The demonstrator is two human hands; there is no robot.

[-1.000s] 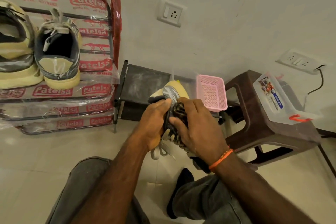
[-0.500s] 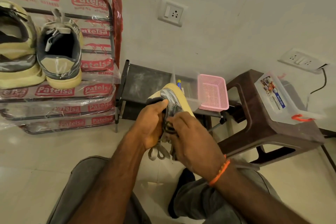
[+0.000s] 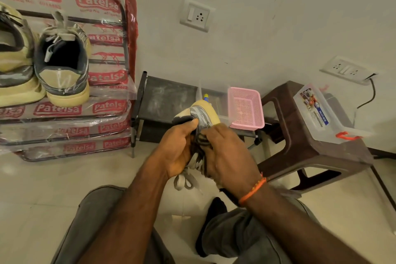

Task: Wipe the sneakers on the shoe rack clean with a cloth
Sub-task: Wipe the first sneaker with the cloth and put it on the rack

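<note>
I hold a grey and cream sneaker [image 3: 203, 113] in front of me above the floor, heel end pointing away and its laces dangling below. My left hand [image 3: 177, 148] grips the sneaker's left side, thumb on the upper. My right hand [image 3: 229, 156] presses a dark cloth [image 3: 201, 141] against the sneaker's right side, fingers curled round the cloth. Two more sneakers stand on the shoe rack [image 3: 60, 111] at the left: one [image 3: 64, 64] in full view, the other [image 3: 15, 64] cut off by the frame edge.
The rack is wrapped in printed plastic. A low black shelf [image 3: 167, 96] stands behind the held sneaker, with a pink basket [image 3: 246, 109] on it. A brown plastic stool [image 3: 310, 143] at the right carries a clear lidded box [image 3: 317, 113]. My knees are below.
The sneaker has tilted and shifted slightly between my hands. My right hand has slid with the cloth along the shoe's side, down toward me.
</note>
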